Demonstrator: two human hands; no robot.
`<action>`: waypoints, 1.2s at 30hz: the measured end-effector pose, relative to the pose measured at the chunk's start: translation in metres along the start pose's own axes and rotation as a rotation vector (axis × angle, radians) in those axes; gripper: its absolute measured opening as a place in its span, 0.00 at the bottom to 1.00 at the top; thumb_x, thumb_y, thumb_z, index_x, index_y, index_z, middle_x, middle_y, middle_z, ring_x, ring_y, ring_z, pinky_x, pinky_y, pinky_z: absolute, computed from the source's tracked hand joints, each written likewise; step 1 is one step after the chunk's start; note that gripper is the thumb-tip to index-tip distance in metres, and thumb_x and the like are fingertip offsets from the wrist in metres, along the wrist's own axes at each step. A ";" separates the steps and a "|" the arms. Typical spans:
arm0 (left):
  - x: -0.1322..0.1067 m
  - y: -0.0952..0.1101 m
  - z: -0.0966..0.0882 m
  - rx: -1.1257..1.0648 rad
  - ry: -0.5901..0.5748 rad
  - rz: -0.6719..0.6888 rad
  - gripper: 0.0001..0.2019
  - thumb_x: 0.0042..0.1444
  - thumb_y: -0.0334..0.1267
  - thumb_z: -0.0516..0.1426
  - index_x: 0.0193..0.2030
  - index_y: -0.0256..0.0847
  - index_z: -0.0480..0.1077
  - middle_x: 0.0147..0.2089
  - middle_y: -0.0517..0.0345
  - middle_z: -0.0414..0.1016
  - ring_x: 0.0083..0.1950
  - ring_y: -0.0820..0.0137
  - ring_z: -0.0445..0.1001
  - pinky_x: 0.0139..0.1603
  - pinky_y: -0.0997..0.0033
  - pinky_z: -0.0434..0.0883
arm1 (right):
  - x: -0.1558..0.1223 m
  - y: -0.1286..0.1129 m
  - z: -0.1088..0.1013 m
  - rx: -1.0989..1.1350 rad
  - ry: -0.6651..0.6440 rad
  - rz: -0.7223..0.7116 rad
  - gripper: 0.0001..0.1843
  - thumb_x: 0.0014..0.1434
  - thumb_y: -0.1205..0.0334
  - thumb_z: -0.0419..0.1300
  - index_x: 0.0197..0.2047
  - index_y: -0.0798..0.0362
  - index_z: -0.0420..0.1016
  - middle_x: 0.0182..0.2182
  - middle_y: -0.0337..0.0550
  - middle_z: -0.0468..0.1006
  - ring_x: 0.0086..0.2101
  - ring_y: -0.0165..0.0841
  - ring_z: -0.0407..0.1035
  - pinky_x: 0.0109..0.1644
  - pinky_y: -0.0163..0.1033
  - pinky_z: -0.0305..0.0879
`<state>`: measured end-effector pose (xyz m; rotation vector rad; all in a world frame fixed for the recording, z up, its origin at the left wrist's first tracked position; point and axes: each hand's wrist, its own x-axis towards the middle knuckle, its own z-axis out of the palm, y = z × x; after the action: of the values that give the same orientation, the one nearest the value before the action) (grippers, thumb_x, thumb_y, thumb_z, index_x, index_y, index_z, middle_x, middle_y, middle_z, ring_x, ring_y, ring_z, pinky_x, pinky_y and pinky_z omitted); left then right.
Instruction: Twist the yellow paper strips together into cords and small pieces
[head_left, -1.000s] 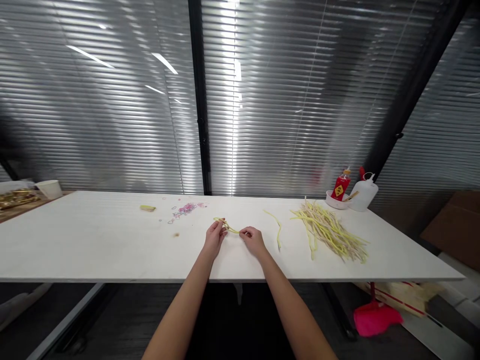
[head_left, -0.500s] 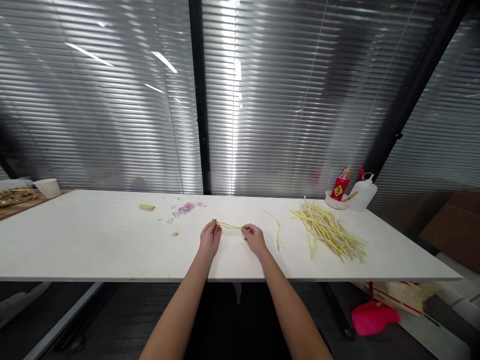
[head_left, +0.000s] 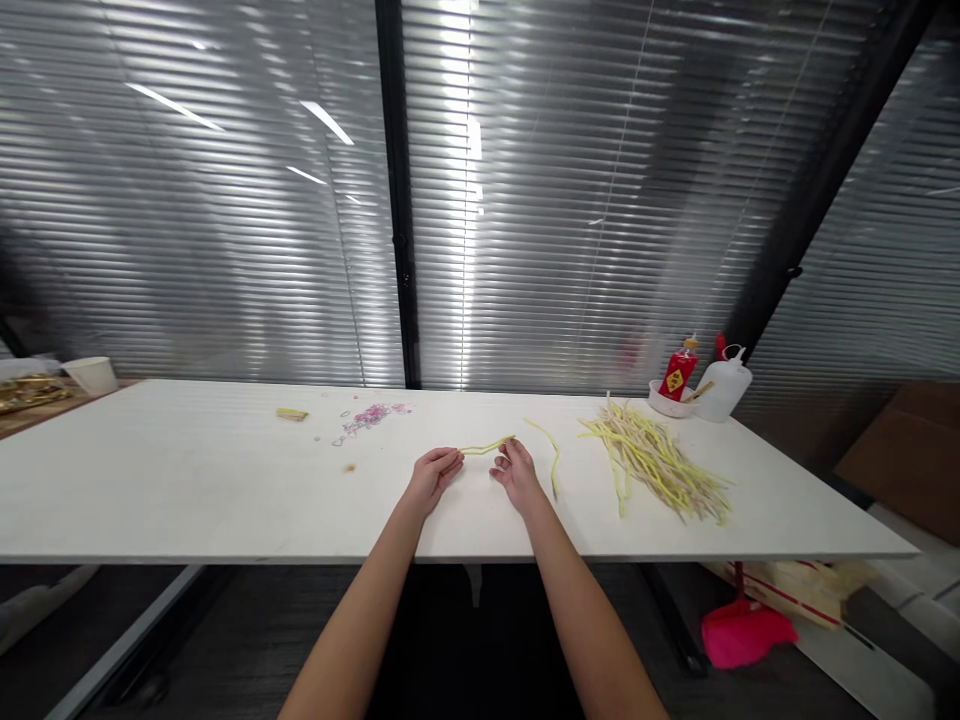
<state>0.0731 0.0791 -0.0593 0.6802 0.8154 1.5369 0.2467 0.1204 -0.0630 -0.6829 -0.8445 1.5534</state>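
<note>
The left hand (head_left: 435,475) pinches one end of a yellow strand (head_left: 481,450) that spans the gap between both hands. The right hand (head_left: 517,475) touches its far end; whether it grips, I can't tell. A loose hold there could let it slip; an outward swing might nudge the loose strand (head_left: 556,460) just right.

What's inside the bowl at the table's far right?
The bowl holds a red bottle; a brown stick slants over the right rim. The bottom is hidden behind the bowl's front.
</note>
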 end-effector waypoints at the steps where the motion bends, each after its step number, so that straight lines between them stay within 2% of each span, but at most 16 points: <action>1: 0.000 0.000 0.000 -0.006 0.004 0.009 0.11 0.39 0.31 0.67 0.31 0.34 0.73 0.35 0.50 0.76 0.41 0.69 0.75 0.50 0.70 0.70 | -0.001 0.000 0.001 0.007 -0.025 0.018 0.19 0.46 0.47 0.64 0.34 0.50 0.65 0.32 0.37 0.68 0.23 0.23 0.61 0.28 0.35 0.65; 5: 0.000 0.002 0.000 0.029 0.003 0.032 0.10 0.40 0.33 0.66 0.31 0.35 0.73 0.36 0.50 0.76 0.43 0.67 0.75 0.50 0.68 0.70 | -0.005 0.004 0.005 -0.085 -0.139 0.056 0.19 0.44 0.49 0.65 0.35 0.53 0.68 0.33 0.39 0.69 0.23 0.22 0.61 0.32 0.36 0.66; 10: -0.005 0.005 0.005 0.071 -0.001 0.003 0.10 0.38 0.31 0.67 0.29 0.34 0.73 0.34 0.50 0.76 0.42 0.67 0.75 0.51 0.69 0.70 | -0.005 0.009 0.006 -0.208 -0.205 0.008 0.19 0.46 0.49 0.64 0.35 0.55 0.70 0.33 0.41 0.71 0.24 0.22 0.62 0.33 0.34 0.66; 14: -0.007 0.004 0.008 0.109 -0.006 -0.004 0.10 0.37 0.31 0.67 0.28 0.33 0.73 0.32 0.50 0.76 0.40 0.68 0.75 0.50 0.69 0.70 | -0.004 0.009 0.005 -0.218 -0.189 0.001 0.18 0.46 0.49 0.63 0.34 0.55 0.70 0.32 0.41 0.71 0.24 0.23 0.62 0.33 0.35 0.66; 21: -0.008 0.001 0.011 0.204 -0.036 0.021 0.10 0.35 0.32 0.67 0.26 0.32 0.74 0.31 0.49 0.76 0.37 0.67 0.75 0.48 0.67 0.70 | -0.005 0.008 0.005 -0.193 -0.152 -0.016 0.17 0.46 0.50 0.64 0.32 0.55 0.70 0.23 0.38 0.69 0.23 0.25 0.63 0.32 0.35 0.65; 31: -0.009 -0.001 0.010 0.241 -0.058 0.051 0.14 0.34 0.33 0.68 0.30 0.34 0.73 0.30 0.51 0.76 0.35 0.68 0.75 0.43 0.67 0.70 | -0.002 0.013 0.006 -0.210 -0.043 -0.104 0.18 0.43 0.50 0.66 0.31 0.55 0.71 0.23 0.38 0.69 0.23 0.25 0.63 0.31 0.35 0.65; 36: -0.009 -0.002 0.010 0.310 -0.058 0.099 0.12 0.35 0.35 0.67 0.28 0.35 0.73 0.30 0.51 0.76 0.34 0.67 0.75 0.40 0.68 0.69 | -0.003 0.012 0.006 -0.230 -0.075 -0.129 0.17 0.45 0.50 0.65 0.32 0.55 0.72 0.23 0.37 0.69 0.22 0.25 0.63 0.29 0.34 0.63</action>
<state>0.0838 0.0717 -0.0550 1.0007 0.9995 1.4848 0.2359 0.1163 -0.0696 -0.7237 -1.1143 1.3854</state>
